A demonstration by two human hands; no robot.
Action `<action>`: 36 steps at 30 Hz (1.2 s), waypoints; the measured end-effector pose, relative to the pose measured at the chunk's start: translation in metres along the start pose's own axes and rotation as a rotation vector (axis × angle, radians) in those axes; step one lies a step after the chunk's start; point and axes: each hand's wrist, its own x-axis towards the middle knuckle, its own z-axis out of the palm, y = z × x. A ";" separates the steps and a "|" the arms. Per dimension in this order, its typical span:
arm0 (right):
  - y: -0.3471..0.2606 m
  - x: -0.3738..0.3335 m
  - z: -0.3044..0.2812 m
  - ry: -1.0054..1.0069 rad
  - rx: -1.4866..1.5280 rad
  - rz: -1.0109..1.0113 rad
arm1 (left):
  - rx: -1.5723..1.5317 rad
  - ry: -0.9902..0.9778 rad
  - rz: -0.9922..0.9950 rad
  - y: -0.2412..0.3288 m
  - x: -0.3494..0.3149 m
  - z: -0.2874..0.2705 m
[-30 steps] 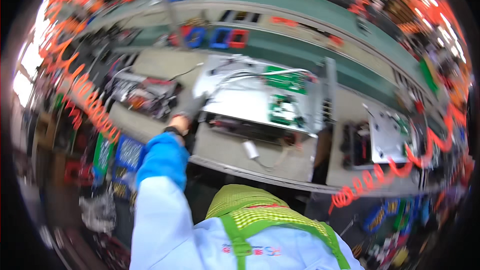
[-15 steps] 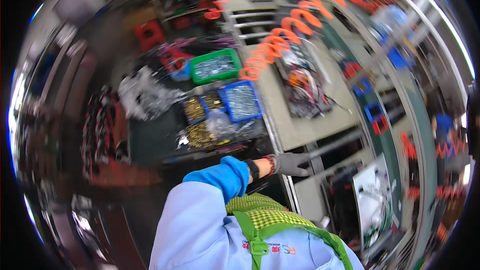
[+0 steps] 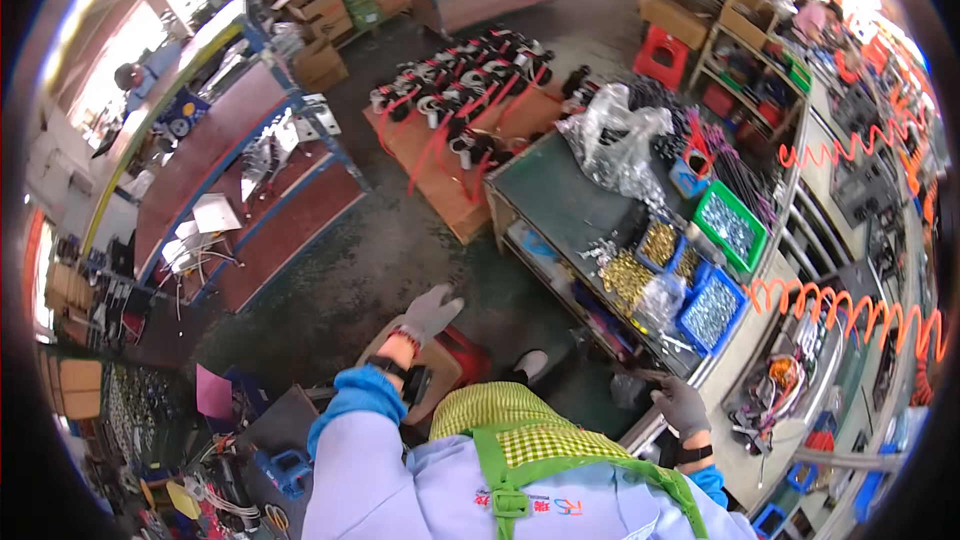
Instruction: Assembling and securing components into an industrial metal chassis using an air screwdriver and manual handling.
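Note:
My left hand [image 3: 432,313], in a grey glove, hangs above the floor beside a red stool [image 3: 466,354]. Its fingers are stretched out and nothing shows in them. At the right, my right hand [image 3: 682,406], also gloved, is by the edge of the conveyor line [image 3: 735,460], below the parts table. Its fingers are apart, pointing left, with no held thing visible. The table [image 3: 545,185] bears a green bin of screws [image 3: 730,224], a blue bin of silvery screws [image 3: 712,310], brass-coloured fittings [image 3: 625,277] and a crumpled clear plastic bag [image 3: 615,135].
Black parts with red cables [image 3: 470,90] lie on a cardboard-covered surface ahead. A shelving rack [image 3: 250,160] stands left. Orange coiled hoses [image 3: 840,305] hang over the line at right, near a wired assembly [image 3: 775,380]. Scissors [image 3: 277,517] lie at lower left.
The view has swung left, bringing the rack and floor into sight. My left hand has moved away from the conveyor line to above the floor. My right hand has come into view.

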 end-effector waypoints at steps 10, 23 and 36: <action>-0.225 0.160 0.024 -0.358 -0.171 -0.558 | -0.168 0.155 -0.401 -0.185 -0.088 -0.059; -0.400 0.314 0.076 -0.453 -0.373 -0.800 | -0.837 0.320 -0.555 -0.198 -0.027 -0.136; -0.500 0.485 0.090 -0.470 -0.404 -0.793 | -0.833 0.570 -0.650 -0.287 0.052 -0.315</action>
